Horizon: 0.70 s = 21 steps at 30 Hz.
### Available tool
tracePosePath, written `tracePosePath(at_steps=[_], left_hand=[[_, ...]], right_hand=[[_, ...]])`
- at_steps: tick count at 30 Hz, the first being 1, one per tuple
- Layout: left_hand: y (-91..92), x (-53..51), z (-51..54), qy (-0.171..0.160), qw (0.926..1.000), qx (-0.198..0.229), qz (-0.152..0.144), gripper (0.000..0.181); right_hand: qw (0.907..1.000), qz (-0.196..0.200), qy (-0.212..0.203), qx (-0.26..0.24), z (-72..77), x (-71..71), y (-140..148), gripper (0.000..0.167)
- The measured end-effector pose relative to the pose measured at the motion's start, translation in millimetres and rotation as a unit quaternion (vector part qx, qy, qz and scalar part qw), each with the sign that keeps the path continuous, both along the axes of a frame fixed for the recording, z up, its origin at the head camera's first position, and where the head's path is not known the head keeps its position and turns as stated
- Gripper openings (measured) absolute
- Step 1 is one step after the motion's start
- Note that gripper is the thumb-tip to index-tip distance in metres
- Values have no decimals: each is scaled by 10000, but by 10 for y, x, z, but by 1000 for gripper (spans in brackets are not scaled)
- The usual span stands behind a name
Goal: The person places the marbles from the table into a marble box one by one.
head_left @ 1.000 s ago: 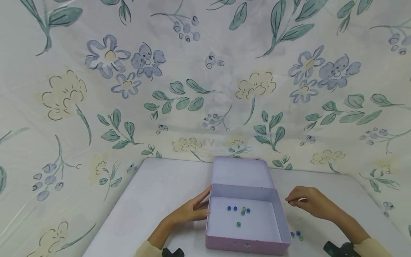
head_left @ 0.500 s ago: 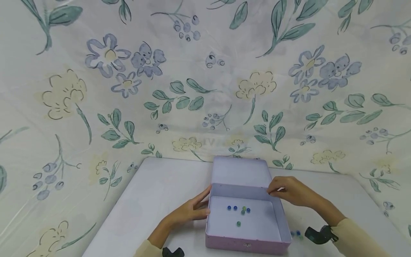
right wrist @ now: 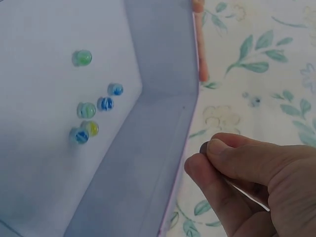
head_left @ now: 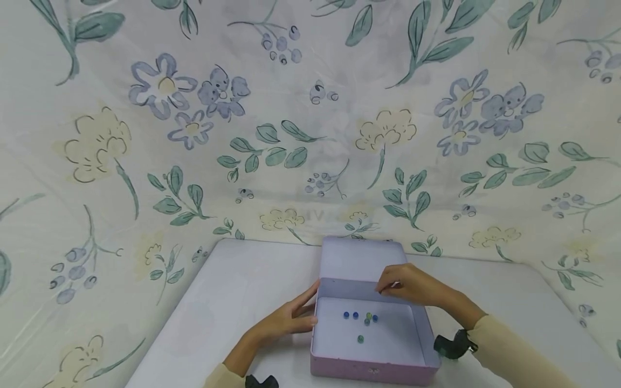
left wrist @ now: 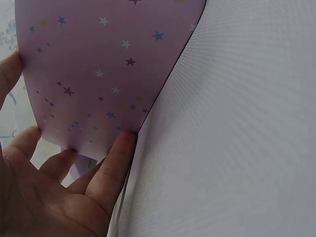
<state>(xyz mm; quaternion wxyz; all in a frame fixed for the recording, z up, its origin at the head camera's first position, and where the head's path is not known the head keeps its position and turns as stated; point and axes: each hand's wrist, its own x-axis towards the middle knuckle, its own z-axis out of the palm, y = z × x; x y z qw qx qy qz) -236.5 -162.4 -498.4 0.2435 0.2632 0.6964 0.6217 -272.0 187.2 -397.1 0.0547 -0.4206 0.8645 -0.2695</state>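
Six marbles (right wrist: 105, 103) in the box (head_left: 378, 372), five toward its far edge.
Nearby I see the right hand (head_left: 411, 285) pinching, probably, a dark marble (right wrist: 203, 147); the left hand (head_left: 285, 318), fingers spread, touches the left edge.

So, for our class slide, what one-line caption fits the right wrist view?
Right hand pinching a small dark object near an open box with six glass marbles inside.

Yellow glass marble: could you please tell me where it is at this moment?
In the head view, the yellow glass marble lies inside the open lilac rectangular box, just left of a blue glass marble and behind a blue-green glass marble.
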Motion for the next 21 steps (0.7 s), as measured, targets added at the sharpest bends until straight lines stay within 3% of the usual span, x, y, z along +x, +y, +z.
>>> tracePosePath(at_steps=[13, 21], left_hand=[[-1, -1, 1, 71, 10000, -48, -4, 84], [5, 5, -9, 40, 10000, -34, 14, 85]], right_hand=[[9988, 359, -165, 272, -176, -46, -366, 16], [9978, 219, -375, 502, -288, -14, -464, 16]])
